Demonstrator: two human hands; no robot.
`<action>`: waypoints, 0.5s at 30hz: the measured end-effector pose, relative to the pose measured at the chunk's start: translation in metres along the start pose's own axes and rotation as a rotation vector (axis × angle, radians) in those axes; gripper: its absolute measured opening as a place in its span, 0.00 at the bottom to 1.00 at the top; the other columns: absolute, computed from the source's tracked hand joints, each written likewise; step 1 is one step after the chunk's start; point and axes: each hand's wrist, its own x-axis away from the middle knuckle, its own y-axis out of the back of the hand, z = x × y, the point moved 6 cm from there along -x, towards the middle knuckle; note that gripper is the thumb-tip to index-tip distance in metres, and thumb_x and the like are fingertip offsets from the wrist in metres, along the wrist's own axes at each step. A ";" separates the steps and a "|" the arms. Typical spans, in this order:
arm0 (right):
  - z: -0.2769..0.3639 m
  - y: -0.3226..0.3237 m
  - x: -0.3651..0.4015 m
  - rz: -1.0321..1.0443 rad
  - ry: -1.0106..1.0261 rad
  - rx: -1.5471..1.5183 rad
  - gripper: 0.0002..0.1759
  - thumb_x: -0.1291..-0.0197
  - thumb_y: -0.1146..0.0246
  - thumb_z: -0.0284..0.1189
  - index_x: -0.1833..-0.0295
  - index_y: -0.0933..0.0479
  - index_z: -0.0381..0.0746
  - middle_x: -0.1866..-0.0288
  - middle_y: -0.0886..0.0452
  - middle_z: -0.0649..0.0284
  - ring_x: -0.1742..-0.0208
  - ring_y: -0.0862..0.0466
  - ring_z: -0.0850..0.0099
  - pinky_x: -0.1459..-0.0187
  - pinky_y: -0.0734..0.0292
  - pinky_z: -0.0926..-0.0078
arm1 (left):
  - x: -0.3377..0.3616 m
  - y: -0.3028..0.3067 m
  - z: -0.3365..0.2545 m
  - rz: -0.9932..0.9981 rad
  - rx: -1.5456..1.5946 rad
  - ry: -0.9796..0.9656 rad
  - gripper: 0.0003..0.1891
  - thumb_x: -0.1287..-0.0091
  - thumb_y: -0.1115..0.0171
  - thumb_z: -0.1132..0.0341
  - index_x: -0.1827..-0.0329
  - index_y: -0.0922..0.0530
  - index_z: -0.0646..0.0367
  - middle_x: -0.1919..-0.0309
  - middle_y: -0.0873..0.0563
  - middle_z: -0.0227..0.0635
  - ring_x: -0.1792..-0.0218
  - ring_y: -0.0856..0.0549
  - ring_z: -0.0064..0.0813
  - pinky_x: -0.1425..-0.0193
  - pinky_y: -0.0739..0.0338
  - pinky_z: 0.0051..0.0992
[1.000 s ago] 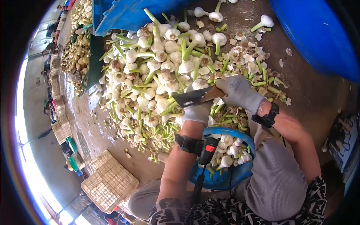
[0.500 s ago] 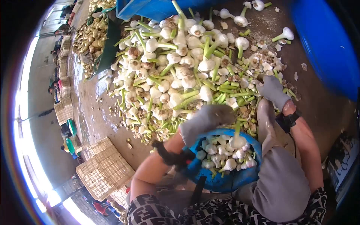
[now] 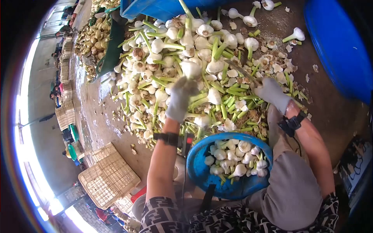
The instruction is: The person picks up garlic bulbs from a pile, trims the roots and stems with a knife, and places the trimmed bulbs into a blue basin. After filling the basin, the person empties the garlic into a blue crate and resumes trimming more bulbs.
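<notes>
My left hand [image 3: 182, 97], in a grey glove, is closed around a garlic bulb [image 3: 191, 70] over the pile. The bulb's white head points away from me, and the fingers are blurred. My right hand [image 3: 273, 92], gloved too, grips a knife [image 3: 241, 71] whose blade points up and left over cut stems and peelings. Under both hands spreads a large heap of garlic [image 3: 163, 72] with green stems. Close to my body, between my legs, a blue basin [image 3: 198, 165] holds several trimmed bulbs [image 3: 237, 159].
A blue crate [image 3: 155, 9] stands behind the heap, and a big blue container [image 3: 338, 50] is at the right. On the left are a pale plastic crate [image 3: 107, 176] and a green-edged heap of garlic [image 3: 93, 42]. Other people are far left.
My left hand has moved from above the basin forward to the heap and now holds a bulb. My right hand has shifted slightly left, bringing the knife blade into clear view.
</notes>
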 end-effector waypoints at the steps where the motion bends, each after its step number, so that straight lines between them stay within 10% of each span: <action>1: 0.003 -0.011 -0.009 0.023 0.016 -0.045 0.18 0.52 0.38 0.36 0.56 0.22 0.38 0.68 0.20 0.50 0.71 0.19 0.63 0.65 0.24 0.72 | 0.016 -0.016 -0.002 0.057 0.034 -0.042 0.11 0.33 0.48 0.65 0.57 0.26 0.65 0.69 0.21 0.32 0.72 0.24 0.21 0.64 0.27 0.21; 9: 0.073 -0.018 0.025 0.044 0.219 0.006 0.15 0.52 0.38 0.35 0.57 0.22 0.42 0.69 0.19 0.56 0.67 0.18 0.61 0.64 0.24 0.68 | 0.023 -0.054 -0.004 -0.104 -0.238 0.176 0.13 0.48 0.33 0.71 0.60 0.22 0.60 0.72 0.19 0.28 0.73 0.22 0.17 0.69 0.26 0.20; 12: 0.087 -0.003 0.037 -0.101 0.442 0.045 0.12 0.55 0.37 0.33 0.63 0.23 0.43 0.71 0.21 0.58 0.67 0.20 0.57 0.65 0.26 0.65 | 0.017 -0.053 0.007 -0.044 -0.307 -0.019 0.13 0.48 0.33 0.70 0.59 0.22 0.60 0.70 0.17 0.30 0.72 0.20 0.21 0.68 0.25 0.21; 13: 0.098 0.006 0.044 -0.141 0.520 0.047 0.10 0.56 0.37 0.33 0.65 0.23 0.43 0.72 0.21 0.59 0.67 0.21 0.56 0.66 0.26 0.64 | 0.020 -0.062 -0.004 0.116 -0.817 -0.521 0.13 0.45 0.34 0.71 0.57 0.22 0.60 0.66 0.16 0.33 0.66 0.18 0.27 0.62 0.24 0.25; 15: 0.115 0.015 0.051 -0.211 0.675 0.023 0.09 0.59 0.38 0.31 0.69 0.25 0.42 0.75 0.23 0.59 0.68 0.21 0.56 0.67 0.27 0.63 | 0.029 -0.063 0.010 0.140 -0.919 -0.687 0.12 0.44 0.36 0.71 0.56 0.21 0.59 0.63 0.16 0.35 0.62 0.18 0.29 0.57 0.24 0.26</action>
